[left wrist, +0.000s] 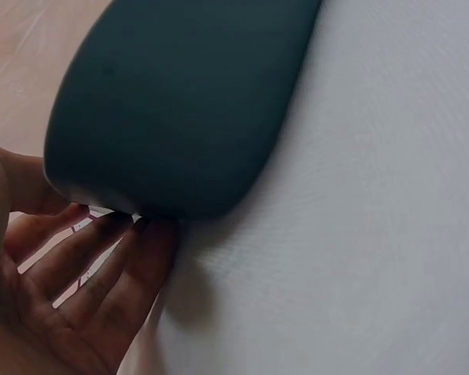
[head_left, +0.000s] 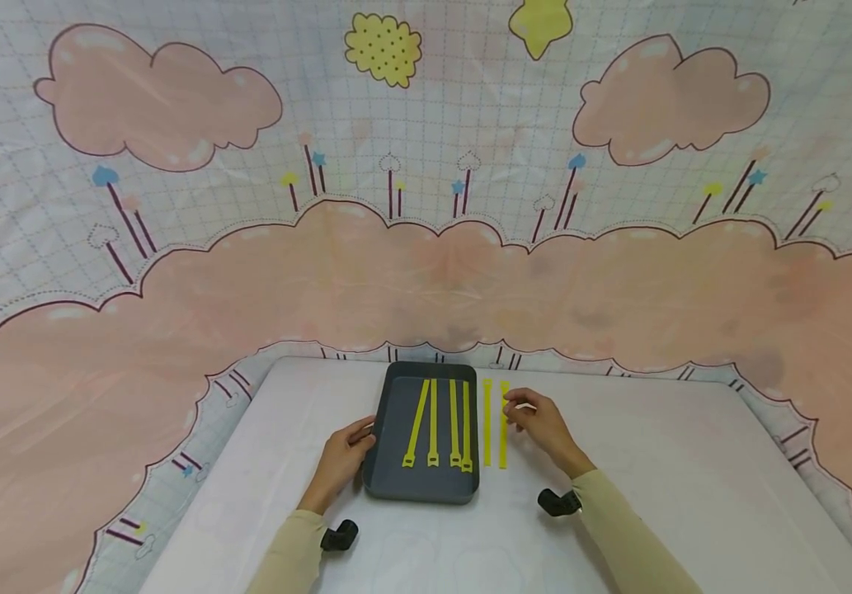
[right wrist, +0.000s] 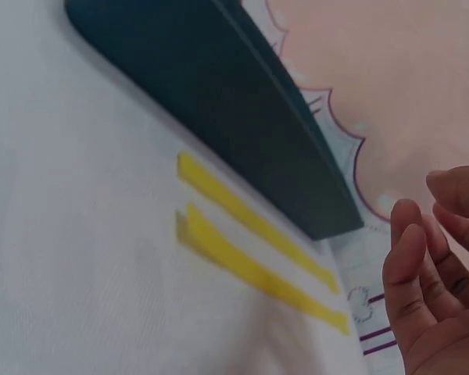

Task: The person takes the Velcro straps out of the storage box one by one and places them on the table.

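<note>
On the white table point(head_left: 656, 454), toward the far edge: dark grey tray point(head_left: 426, 488), long sides running away from the person. Inside it, four yellow straps point(head_left: 434, 421), laid lengthwise, slotted heads at the near end. Leftmost one aslant, far end close to its neighbour; right-hand two close together at the near end.

Just right of the tray, on the table – inner strap point(head_left: 488, 429) and outer strap point(head_left: 503, 445), yellow, roughly parallel, narrow gap between.

Left hand point(head_left: 340, 455) at the tray's left side: fingers extended, slightly apart, tips against the outer wall. Thumb close to the rim; cannot tell whether hooked over it.

Right hand point(head_left: 542, 419) near the far part of the outer strap – across it in the head view, apart from it in the right wrist view. Thumb and forefinger parted, fingers loosely bent, nothing in grasp.

Behind: patterned cloth point(head_left: 455, 285), cloud shapes.
</note>
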The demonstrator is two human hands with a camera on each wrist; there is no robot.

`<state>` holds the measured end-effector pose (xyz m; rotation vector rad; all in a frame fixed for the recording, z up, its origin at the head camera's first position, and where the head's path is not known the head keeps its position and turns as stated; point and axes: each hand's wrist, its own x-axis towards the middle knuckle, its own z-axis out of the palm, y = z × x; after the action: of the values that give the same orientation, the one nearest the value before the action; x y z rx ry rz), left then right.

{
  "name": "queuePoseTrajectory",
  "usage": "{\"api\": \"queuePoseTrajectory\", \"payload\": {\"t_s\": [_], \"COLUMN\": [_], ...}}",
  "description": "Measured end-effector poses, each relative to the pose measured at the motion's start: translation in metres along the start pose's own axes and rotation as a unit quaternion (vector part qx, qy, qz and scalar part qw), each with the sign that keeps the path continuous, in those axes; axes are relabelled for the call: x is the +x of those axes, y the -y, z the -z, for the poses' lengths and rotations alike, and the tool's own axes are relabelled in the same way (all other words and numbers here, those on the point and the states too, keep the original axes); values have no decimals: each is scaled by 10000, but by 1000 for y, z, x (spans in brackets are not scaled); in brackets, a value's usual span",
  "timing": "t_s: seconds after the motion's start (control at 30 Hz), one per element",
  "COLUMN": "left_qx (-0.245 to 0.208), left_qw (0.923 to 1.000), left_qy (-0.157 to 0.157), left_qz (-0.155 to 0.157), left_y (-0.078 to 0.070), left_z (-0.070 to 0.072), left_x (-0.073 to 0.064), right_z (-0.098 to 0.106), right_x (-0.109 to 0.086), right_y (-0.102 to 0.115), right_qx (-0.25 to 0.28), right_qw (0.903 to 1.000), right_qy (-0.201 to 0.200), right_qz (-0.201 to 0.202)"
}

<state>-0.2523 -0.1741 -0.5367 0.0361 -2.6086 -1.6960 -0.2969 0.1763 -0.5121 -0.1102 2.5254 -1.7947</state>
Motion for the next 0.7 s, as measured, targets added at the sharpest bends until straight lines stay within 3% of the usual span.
{"api": "queuePoseTrajectory", "payload": {"t_s": [0.7], "left_qx": [-57], "left_qw": [10000], "left_qy": [-26], "left_qz": [42], "left_y": [-6], "left_z": [0], "left_x": [-2], "right_z": [-13], "right_x": [-18], "right_y": [53], "right_qx": [126], "right_qw": [9949], "right_qy": [515], "right_qz": [861]}}
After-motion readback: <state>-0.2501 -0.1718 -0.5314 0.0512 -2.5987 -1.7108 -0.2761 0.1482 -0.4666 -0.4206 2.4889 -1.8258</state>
